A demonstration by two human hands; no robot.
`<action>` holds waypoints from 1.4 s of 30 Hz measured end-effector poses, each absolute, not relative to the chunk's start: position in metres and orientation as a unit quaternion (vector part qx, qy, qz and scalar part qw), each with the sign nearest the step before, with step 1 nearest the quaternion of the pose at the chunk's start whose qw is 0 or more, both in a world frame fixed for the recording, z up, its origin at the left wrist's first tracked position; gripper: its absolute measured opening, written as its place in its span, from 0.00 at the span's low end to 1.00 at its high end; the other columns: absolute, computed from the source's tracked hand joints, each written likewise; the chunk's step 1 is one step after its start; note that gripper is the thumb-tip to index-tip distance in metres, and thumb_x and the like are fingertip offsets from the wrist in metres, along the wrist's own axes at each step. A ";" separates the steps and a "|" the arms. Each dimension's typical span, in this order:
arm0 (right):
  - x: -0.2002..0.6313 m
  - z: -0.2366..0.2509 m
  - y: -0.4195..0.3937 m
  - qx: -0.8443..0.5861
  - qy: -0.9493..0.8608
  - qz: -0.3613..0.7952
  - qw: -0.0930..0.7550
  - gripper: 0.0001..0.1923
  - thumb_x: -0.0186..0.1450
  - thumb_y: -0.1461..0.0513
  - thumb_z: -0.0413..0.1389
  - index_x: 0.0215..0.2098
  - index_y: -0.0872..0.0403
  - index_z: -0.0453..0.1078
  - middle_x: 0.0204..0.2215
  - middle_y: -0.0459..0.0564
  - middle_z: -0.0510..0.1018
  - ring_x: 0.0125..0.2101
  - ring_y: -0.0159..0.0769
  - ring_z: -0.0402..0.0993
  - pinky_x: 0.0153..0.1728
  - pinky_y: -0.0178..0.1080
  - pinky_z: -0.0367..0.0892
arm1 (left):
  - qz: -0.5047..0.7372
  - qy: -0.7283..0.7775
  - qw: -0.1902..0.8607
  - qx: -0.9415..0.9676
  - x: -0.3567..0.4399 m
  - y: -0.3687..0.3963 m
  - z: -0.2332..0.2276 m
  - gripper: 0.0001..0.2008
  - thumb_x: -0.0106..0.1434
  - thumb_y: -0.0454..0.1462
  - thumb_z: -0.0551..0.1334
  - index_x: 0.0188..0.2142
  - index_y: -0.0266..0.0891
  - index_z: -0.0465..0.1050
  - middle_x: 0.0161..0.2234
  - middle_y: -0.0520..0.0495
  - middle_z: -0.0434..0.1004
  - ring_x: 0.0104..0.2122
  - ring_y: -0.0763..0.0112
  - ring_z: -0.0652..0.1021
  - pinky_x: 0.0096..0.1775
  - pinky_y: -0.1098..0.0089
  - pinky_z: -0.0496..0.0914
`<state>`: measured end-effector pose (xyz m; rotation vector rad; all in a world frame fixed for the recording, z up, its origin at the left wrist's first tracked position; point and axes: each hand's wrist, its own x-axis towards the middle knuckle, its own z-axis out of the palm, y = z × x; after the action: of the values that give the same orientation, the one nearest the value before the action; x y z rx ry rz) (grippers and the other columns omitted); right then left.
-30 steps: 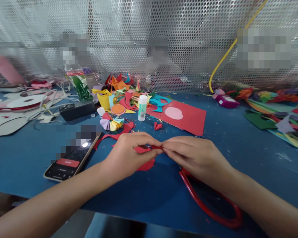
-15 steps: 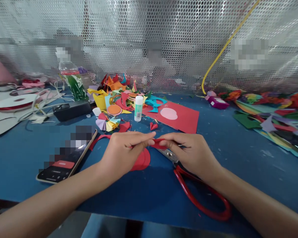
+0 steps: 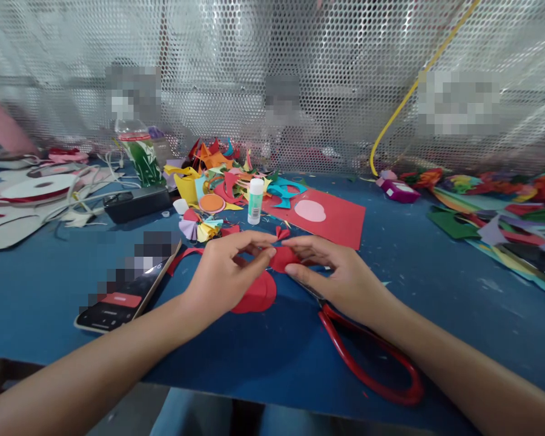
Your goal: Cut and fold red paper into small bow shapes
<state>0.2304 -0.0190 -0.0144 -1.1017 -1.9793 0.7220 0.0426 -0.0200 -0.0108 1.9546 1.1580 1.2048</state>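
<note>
My left hand [image 3: 224, 275] and my right hand [image 3: 333, 272] meet over the blue table [image 3: 254, 363] and both pinch a small folded red paper piece [image 3: 282, 258] between thumb and fingers. Under my left hand lies a red paper circle [image 3: 257, 295]. Red-handled scissors [image 3: 367, 363] lie on the table beneath my right wrist, their blades partly hidden by the hand. A tiny folded red piece [image 3: 281, 232] lies just beyond my fingers.
A phone [image 3: 127, 287] lies to the left. A glue stick [image 3: 255, 201] stands by a heap of coloured paper scraps [image 3: 213, 175] and a red sheet [image 3: 327, 218] with a pink oval. A plastic bottle [image 3: 136, 151] and black box [image 3: 136, 203] sit back left. Paper strips [image 3: 504, 224] lie at right.
The red piece has opened out wider between my fingers, and my hands have shifted slightly away from me. The view has shifted a little.
</note>
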 end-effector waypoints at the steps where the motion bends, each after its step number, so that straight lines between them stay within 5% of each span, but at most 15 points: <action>1: 0.230 -0.014 -0.019 -0.432 -0.776 0.279 0.365 0.09 0.61 0.59 0.55 0.40 0.51 0.70 0.36 0.48 0.79 0.35 0.35 0.76 0.37 0.38 0.71 | 0.440 0.433 0.282 0.734 0.043 -0.020 -0.011 0.10 0.59 0.38 0.60 0.40 0.40 0.74 0.32 0.49 0.78 0.29 0.73 0.77 0.27 0.75 0.71; 6: 0.237 -0.017 -0.008 -0.466 -0.767 0.265 0.353 0.08 0.63 0.58 0.52 0.34 0.52 0.71 0.30 0.46 0.79 0.29 0.33 0.75 0.30 0.35 0.70 | 0.397 0.448 0.254 0.760 0.040 -0.018 -0.004 0.12 0.61 0.39 0.57 0.43 0.39 0.72 0.38 0.46 0.77 0.35 0.70 0.76 0.31 0.73 0.71; 9: 0.246 -0.019 0.002 -0.507 -0.775 0.130 0.354 0.07 0.62 0.60 0.52 0.35 0.52 0.72 0.34 0.48 0.79 0.33 0.37 0.75 0.34 0.39 0.69 | 0.275 0.471 0.190 0.816 0.030 -0.016 0.003 0.17 0.57 0.43 0.60 0.45 0.40 0.71 0.45 0.44 0.74 0.45 0.60 0.74 0.43 0.63 0.69; 12: 0.254 -0.019 0.007 -0.539 -0.802 -0.026 0.257 0.08 0.62 0.63 0.51 0.33 0.51 0.73 0.37 0.49 0.78 0.38 0.42 0.74 0.36 0.43 0.67 | 0.113 0.483 0.162 0.853 0.020 -0.015 0.007 0.27 0.48 0.48 0.66 0.47 0.39 0.71 0.48 0.39 0.72 0.49 0.50 0.70 0.47 0.55 0.65; 16: 0.257 -0.019 0.006 -0.538 -0.829 -0.058 0.140 0.10 0.59 0.66 0.51 0.32 0.51 0.74 0.34 0.48 0.79 0.35 0.41 0.76 0.30 0.39 0.68 | 0.044 0.503 0.162 0.848 0.014 -0.013 0.006 0.25 0.45 0.44 0.68 0.44 0.40 0.72 0.45 0.41 0.73 0.43 0.53 0.74 0.41 0.62 0.68; 21: 0.255 -0.020 0.001 -0.515 -0.848 -0.039 0.115 0.11 0.57 0.69 0.51 0.31 0.52 0.74 0.33 0.47 0.80 0.33 0.37 0.76 0.28 0.35 0.68 | 0.081 0.508 0.160 0.842 0.017 -0.008 0.005 0.06 0.55 0.37 0.58 0.31 0.40 0.74 0.31 0.47 0.77 0.33 0.63 0.75 0.30 0.69 0.65; 31: 0.244 -0.023 -0.006 -0.323 -0.920 -0.009 0.222 0.18 0.65 0.66 0.47 0.52 0.50 0.64 0.43 0.53 0.70 0.42 0.37 0.70 0.41 0.40 0.68 | 0.228 0.519 0.216 0.795 0.021 -0.004 0.008 0.07 0.59 0.39 0.57 0.31 0.40 0.72 0.32 0.48 0.77 0.32 0.66 0.75 0.32 0.69 0.65; 36: 0.245 -0.029 -0.009 -0.295 -0.921 0.004 0.256 0.12 0.64 0.63 0.51 0.45 0.47 0.69 0.44 0.51 0.64 0.36 0.32 0.71 0.36 0.38 0.69 | 0.311 0.476 0.377 0.731 0.026 -0.004 0.009 0.07 0.60 0.38 0.57 0.29 0.37 0.68 0.23 0.52 0.70 0.24 0.74 0.71 0.26 0.74 0.64; 42: 0.246 -0.026 -0.009 -0.280 -0.901 -0.001 0.332 0.12 0.63 0.68 0.51 0.42 0.47 0.69 0.46 0.50 0.62 0.41 0.33 0.67 0.41 0.41 0.68 | 0.329 0.437 0.516 0.659 0.029 -0.004 0.008 0.07 0.60 0.39 0.58 0.32 0.36 0.68 0.21 0.55 0.67 0.21 0.79 0.67 0.25 0.77 0.62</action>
<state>0.2461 -0.0093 -0.0262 -0.7303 -2.3535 -0.0020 0.0295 -0.0043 0.0084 1.5830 1.0507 0.7897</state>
